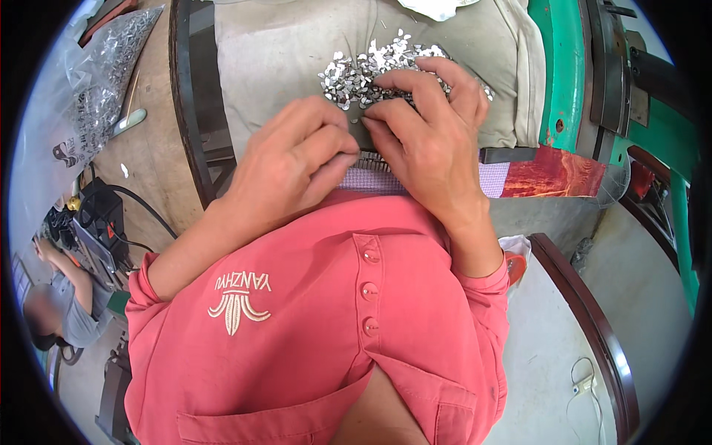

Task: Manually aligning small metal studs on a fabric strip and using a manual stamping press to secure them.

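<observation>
A heap of small shiny metal pieces point(363, 78) lies on the grey-beige cloth point(274, 52) in front of me. My left hand point(300, 152) is at the heap's near left side, its fingers curled and pressed together; whatever they may hold is hidden. My right hand point(434, 126) reaches over the heap's right part. Its thumb and index finger come together at the near edge, while the other fingers bend over the pieces. Between and below the hands shows a dark metal strip with a row of narrow teeth or slots point(371, 162), partly covered by my left fingers.
A clear plastic bag of metal bits point(119, 70) rests on the wooden table point(152, 133) at left, near a pale green handle point(130, 121). A black box point(104, 211) with a cable sits nearer. Green machine frame point(560, 74) stands right. Another person point(74, 304) sits far left.
</observation>
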Motion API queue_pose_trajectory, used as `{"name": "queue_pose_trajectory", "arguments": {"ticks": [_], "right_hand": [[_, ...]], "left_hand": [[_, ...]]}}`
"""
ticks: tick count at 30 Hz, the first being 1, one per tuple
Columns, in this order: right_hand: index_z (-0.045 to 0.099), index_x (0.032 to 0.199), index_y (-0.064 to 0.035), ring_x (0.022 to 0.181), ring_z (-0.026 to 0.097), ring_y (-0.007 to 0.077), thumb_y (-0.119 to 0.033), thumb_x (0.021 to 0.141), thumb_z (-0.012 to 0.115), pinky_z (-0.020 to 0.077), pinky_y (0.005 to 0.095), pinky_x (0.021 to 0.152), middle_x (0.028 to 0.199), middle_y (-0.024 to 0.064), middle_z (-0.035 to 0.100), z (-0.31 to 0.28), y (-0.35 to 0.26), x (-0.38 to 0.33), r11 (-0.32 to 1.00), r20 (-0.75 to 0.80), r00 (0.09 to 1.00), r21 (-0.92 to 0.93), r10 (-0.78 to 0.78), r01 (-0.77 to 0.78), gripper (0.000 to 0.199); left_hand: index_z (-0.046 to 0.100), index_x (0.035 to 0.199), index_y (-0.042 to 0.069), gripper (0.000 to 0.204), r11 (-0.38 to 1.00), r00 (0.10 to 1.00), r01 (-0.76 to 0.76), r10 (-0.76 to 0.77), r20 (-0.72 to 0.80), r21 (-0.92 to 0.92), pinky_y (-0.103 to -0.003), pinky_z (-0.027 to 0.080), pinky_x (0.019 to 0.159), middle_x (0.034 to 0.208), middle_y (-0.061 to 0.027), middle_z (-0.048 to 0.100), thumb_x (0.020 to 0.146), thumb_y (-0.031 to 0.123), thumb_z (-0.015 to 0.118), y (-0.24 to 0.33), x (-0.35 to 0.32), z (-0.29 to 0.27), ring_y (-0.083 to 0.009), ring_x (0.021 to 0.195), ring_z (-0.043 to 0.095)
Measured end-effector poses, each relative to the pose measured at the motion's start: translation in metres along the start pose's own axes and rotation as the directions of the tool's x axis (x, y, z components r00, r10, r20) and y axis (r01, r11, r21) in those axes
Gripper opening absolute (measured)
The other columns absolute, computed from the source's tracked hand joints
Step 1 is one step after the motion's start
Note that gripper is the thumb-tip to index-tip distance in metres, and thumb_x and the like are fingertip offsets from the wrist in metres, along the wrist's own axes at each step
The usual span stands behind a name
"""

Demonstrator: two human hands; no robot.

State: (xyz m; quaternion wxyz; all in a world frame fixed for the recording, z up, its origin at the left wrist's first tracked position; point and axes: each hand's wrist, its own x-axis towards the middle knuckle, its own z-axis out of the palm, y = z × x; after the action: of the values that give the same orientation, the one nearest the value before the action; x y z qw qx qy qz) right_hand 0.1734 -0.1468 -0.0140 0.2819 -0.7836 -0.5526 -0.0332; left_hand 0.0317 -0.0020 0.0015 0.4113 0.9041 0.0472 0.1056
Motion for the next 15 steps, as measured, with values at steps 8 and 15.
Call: {"name": "queue_pose_trajectory", "arguments": {"ticks": [8,15], "right_hand": [[0.07,0.078,-0.0156,0.119,0.05,0.0302,-0.011,0.064,0.082,0.0332,0.0417,0.1,0.11,-0.0022,0.067,-0.022,0.005,-0.021,0.994,-0.101,0.99,0.071,0.094,-0.087,0.019],[0.075,0.085,-0.0173,0.117,0.051,0.0304,-0.013,0.064,0.084,0.0344,0.0407,0.097,0.111,-0.0019,0.067,-0.03,-0.006,-0.047,0.982,0.042,0.988,0.107,0.15,-0.154,0.023]], "left_hand": [[0.065,0.087,0.005,0.021,0.999,0.999,-0.045,0.045,0.004,-0.022,-0.036,0.049,0.073,0.094,-0.0081,0.061,0.072,0.0,0.079,-0.009,-0.001,0.013,-0.0264,0.085,0.061],[0.066,0.091,0.004,0.023,0.999,0.997,-0.008,0.011,0.079,-0.04,-0.035,0.049,0.073,0.097,-0.0085,0.06,0.072,0.0,0.079,-0.005,-0.002,0.005,-0.026,0.087,0.061]]}}
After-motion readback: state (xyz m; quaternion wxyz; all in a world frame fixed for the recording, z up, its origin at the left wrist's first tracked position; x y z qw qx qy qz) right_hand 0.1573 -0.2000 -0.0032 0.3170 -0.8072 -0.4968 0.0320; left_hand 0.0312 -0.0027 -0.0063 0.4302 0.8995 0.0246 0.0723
